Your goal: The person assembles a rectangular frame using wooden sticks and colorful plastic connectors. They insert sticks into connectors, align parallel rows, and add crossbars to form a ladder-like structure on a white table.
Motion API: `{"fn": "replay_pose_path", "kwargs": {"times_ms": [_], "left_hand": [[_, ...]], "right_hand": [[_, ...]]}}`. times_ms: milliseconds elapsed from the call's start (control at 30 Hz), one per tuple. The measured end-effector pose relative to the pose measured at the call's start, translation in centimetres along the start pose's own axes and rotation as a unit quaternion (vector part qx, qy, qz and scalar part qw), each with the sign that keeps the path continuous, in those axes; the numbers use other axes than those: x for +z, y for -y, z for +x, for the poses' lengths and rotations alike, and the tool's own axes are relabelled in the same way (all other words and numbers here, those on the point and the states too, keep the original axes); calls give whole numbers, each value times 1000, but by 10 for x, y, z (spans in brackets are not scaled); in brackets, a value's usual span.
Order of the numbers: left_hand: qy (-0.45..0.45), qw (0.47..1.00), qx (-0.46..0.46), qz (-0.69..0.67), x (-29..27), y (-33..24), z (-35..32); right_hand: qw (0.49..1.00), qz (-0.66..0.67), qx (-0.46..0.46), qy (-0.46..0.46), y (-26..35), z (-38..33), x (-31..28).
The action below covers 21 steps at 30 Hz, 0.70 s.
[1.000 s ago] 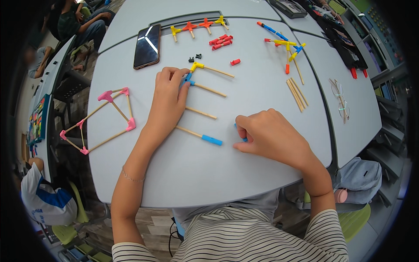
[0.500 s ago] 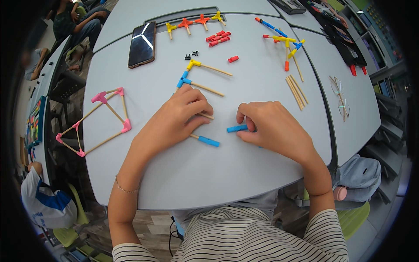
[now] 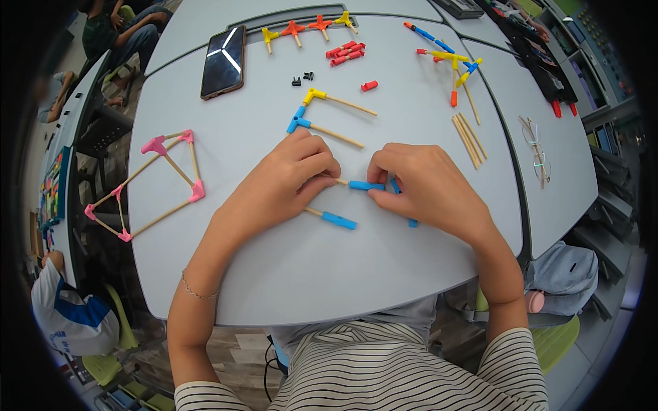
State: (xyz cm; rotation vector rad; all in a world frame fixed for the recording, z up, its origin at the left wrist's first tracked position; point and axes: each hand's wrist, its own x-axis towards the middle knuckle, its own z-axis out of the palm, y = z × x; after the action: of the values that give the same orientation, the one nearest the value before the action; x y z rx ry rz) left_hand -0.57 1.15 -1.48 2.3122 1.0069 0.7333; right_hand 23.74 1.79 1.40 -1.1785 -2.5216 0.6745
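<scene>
My left hand (image 3: 288, 179) pinches a thin wooden stick whose tip (image 3: 341, 181) pokes out past the fingertips. Against that tip, in line with it, lies a blue plastic connector (image 3: 365, 185) gripped by my right hand (image 3: 432, 188). Whether the stick has gone inside the connector I cannot tell. More blue plastic (image 3: 412, 222) shows beneath my right hand, mostly hidden. Below my left hand, a second stick ends in a blue sleeve (image 3: 339, 220). Beyond that hand, a blue joint (image 3: 298, 121) and a yellow elbow (image 3: 314, 94) carry sticks pointing right; the left hand partly covers this frame.
A pink-jointed stick frame (image 3: 195, 192) lies left, and a phone (image 3: 224, 63) behind it. Red connectors (image 3: 346, 53), black clips (image 3: 302, 79) and yellow and orange joints (image 3: 308, 29) sit farther back. Rightward are loose sticks (image 3: 469, 142), a multicoloured assembly (image 3: 452, 60) and eyeglasses (image 3: 537, 154).
The stick in my left hand and the blue connector in my right hand, apart before, now meet. The blue-and-yellow frame has shifted slightly right and back along with my left hand.
</scene>
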Motion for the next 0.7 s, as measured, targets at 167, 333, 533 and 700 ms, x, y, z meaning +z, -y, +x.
{"fn": "replay_pose_path", "kwargs": {"times_ms": [167,333,533,700], "left_hand": [[-16,1000,1,7,3,0,-1],[-30,999,6,20,4,0,-1],[-31,1000,-1,2,7,-1,-1],[-63,998,5,-3,12,0,-1]], "right_hand": [[1000,13,0,8,1,1,3],[999,37,-6,-3,2,2,4],[997,82,3,-2,3,4,5],[994,109,-19,-17,1,5,14]]}}
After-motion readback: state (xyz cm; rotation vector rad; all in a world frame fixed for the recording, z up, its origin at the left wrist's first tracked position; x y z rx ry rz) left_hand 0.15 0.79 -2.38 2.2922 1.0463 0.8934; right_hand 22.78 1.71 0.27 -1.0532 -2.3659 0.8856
